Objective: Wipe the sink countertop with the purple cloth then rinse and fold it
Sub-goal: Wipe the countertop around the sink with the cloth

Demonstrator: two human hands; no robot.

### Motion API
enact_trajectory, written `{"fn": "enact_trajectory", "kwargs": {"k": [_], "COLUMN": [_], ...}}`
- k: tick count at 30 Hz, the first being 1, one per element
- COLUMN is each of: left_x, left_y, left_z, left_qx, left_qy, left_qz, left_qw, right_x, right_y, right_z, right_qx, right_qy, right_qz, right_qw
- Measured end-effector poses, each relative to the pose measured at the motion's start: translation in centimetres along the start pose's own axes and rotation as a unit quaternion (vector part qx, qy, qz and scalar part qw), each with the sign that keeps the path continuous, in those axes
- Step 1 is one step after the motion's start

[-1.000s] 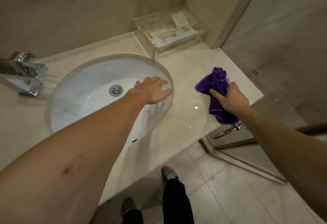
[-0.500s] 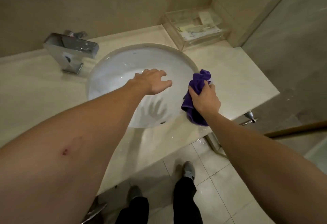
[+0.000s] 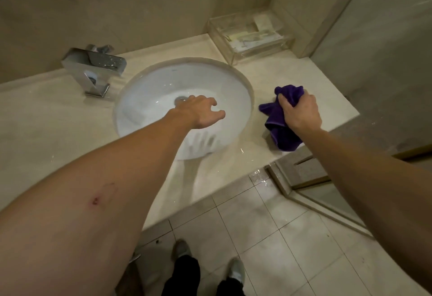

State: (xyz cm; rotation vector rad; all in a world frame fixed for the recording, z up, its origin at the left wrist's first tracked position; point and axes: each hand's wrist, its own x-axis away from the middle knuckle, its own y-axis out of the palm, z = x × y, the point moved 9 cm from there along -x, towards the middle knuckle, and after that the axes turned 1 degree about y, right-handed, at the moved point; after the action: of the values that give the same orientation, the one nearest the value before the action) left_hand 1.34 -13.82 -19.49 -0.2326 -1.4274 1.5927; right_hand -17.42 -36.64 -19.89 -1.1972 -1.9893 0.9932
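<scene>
my right hand (image 3: 300,111) grips the bunched purple cloth (image 3: 284,135) on the countertop (image 3: 322,90) right of the basin (image 3: 149,99). left hand (image 3: 203,114) hovers open. the cloth looks soft, limp and probably damp; better gathered in a full fistful.

No words or numbers can be read anywhere here. The clear box (image 3: 251,36) at the back of the countertop (image 3: 304,80) holds some pale papers (image 3: 254,38) with small dark marks on them. Those marks may be printing, but they are too small and blurry to make out. The shiny tap (image 3: 93,69) shows no name or sign that can be read, and the purple cloth (image 3: 280,129) shows no tag or label.
</scene>
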Motion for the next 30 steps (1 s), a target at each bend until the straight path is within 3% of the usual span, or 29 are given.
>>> {"fn": "enact_trajectory", "kwargs": {"k": [7, 14, 30], "left_x": [0.8, 0.9, 1.2], "left_y": [1.8, 2.3, 0.0], "left_z": [4.6, 4.0, -7.9], "left_qx": [-0.043, -0.046, 0.019], "left_qy": [0.018, 0.024, -0.020], "left_qz": [0.002, 0.002, -0.002], "left_qw": [0.999, 0.999, 1.000], "right_x": [4.2, 6.9, 12.8], "right_y": [1.7, 4.6, 10.2], "right_z": [4.7, 3.6, -3.4], "right_qx": [0.062, 0.077, 0.114], "right_qy": [-0.034, -0.020, 0.084], "right_qz": [-0.042, -0.034, 0.021], "right_qw": [0.997, 0.996, 0.990]}}
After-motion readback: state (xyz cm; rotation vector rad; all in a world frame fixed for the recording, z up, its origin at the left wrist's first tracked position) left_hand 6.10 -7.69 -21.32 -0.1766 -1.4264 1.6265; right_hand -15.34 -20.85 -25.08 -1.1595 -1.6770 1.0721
